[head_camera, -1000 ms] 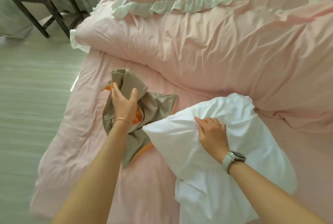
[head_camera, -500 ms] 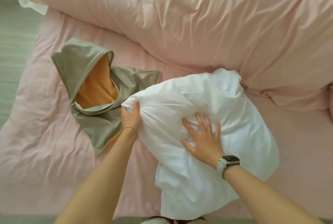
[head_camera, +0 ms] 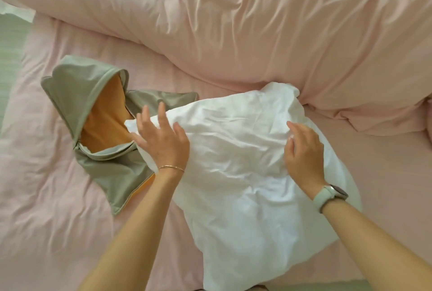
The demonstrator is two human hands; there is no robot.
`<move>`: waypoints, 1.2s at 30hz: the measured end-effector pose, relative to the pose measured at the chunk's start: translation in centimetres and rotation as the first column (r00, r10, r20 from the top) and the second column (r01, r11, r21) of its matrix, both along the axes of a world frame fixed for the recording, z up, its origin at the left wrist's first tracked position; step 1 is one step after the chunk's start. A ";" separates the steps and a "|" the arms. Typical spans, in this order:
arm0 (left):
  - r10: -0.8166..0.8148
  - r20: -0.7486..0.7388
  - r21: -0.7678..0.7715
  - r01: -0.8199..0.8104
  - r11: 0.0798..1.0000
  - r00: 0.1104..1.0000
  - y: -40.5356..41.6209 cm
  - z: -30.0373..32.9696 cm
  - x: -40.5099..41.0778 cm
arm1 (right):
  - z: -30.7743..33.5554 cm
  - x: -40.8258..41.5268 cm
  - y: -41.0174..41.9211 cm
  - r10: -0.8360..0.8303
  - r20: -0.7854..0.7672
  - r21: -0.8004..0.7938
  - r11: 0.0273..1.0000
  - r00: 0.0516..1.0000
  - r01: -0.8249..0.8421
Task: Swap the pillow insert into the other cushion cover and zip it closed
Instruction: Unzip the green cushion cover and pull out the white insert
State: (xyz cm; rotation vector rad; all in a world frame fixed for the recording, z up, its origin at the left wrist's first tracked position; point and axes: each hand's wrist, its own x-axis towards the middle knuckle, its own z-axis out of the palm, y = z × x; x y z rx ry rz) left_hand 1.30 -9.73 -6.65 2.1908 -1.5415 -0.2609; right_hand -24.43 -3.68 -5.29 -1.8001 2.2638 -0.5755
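Note:
A white pillow insert [head_camera: 245,173] lies on the pink bed, its left corner at the mouth of a grey-green cushion cover [head_camera: 77,85] with an orange lining. The cover lies crumpled to the left with its zip opening gaping upward. My left hand [head_camera: 161,141] is on the insert's left corner with fingers spread and mostly straight. My right hand [head_camera: 304,152] rests on the insert's upper right part, fingers loosely bent over the fabric. The insert's near edge runs out of view at the bottom.
A bulky pink duvet [head_camera: 257,21] lies bunched across the far half of the bed [head_camera: 46,209]. Green floor [head_camera: 9,40] shows beyond the bed's left edge.
My left hand let go of the cover, then of the insert's corner, and now lies spread on it. The insert's corner has shifted left to the cover's opening. My right hand moved right.

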 end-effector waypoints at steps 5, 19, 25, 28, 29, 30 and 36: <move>-0.650 0.036 -0.022 0.651 0.759 0.759 -4.0 1.1 -7.6 | -1.7 -4.3 -5.8 -0.179 0.134 0.278 0.951 0.975 0.136; -0.482 0.082 0.154 0.467 0.871 0.872 -5.6 -2.6 -7.4 | -2.4 -6.6 -2.0 -0.278 0.183 0.027 0.960 0.943 0.278; -0.483 0.083 0.259 0.449 0.855 0.872 -6.8 -2.0 -11.1 | -4.0 -6.8 -3.9 -0.133 -0.001 0.109 0.985 0.991 0.133; -0.737 0.150 0.110 0.730 0.675 0.659 -5.0 -2.0 -13.2 | -4.5 -5.7 -4.2 -0.002 0.058 -0.065 0.998 0.998 0.006; -0.765 0.166 0.125 0.756 0.643 0.623 -3.8 -2.1 -13.6 | -4.4 -5.3 -4.6 0.019 0.071 -0.083 0.996 0.997 -0.013; -0.774 0.163 0.156 0.759 0.632 0.612 -2.6 -2.3 -13.5 | -4.3 -5.1 -4.9 0.032 0.075 -0.100 0.995 0.997 -0.024; -0.750 0.149 0.117 0.742 0.660 0.644 6.1 -4.0 -8.9 | -4.0 -3.6 0.6 0.186 0.025 -0.167 0.969 0.982 -0.180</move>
